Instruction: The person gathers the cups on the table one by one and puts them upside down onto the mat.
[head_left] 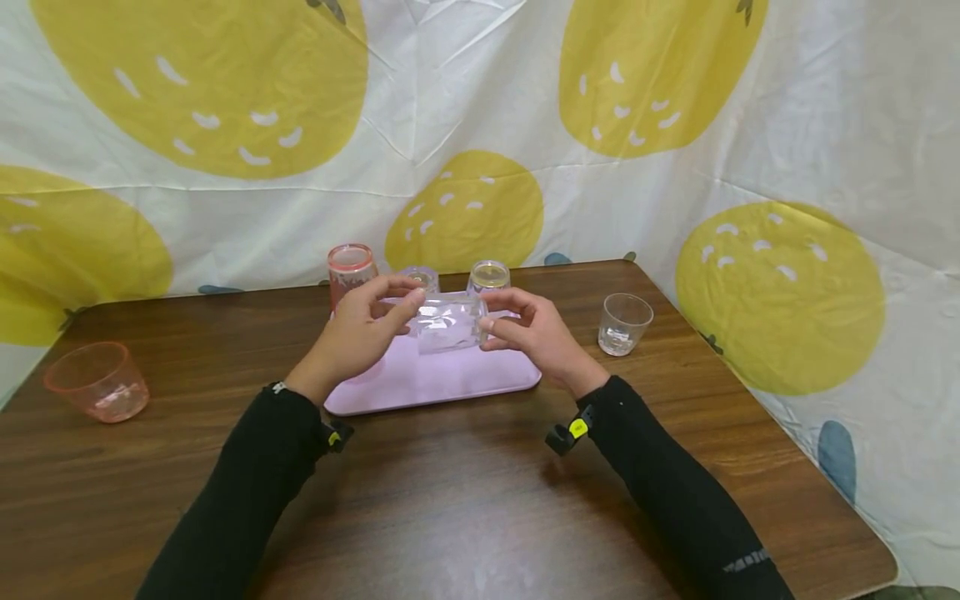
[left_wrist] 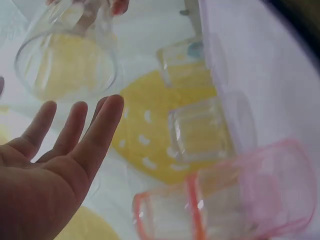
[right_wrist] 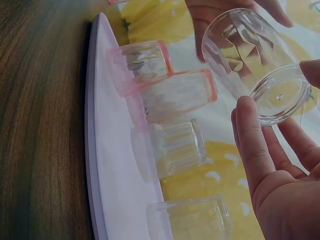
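A clear drinking glass (head_left: 450,325) is held sideways above the lilac tray (head_left: 442,386), its rim toward the left. My right hand (head_left: 536,333) pinches the thick base between thumb and fingers, as the right wrist view shows at the glass (right_wrist: 245,55). At the rim end is my left hand (head_left: 356,329); in the left wrist view its fingers (left_wrist: 102,135) are stretched out just by the rim. Behind the hands, upside-down glasses stand on the tray: two pink-tinted glasses (right_wrist: 175,97) and two clear glasses (right_wrist: 177,147). In the head view my left hand partly hides them.
To the left on the brown wooden table (head_left: 420,500) a pink-tinted glass (head_left: 105,385) stands upright. Another clear glass (head_left: 625,325) stands upright at the right. A white cloth (head_left: 480,108) with yellow fruit prints hangs behind the table and along its right side.
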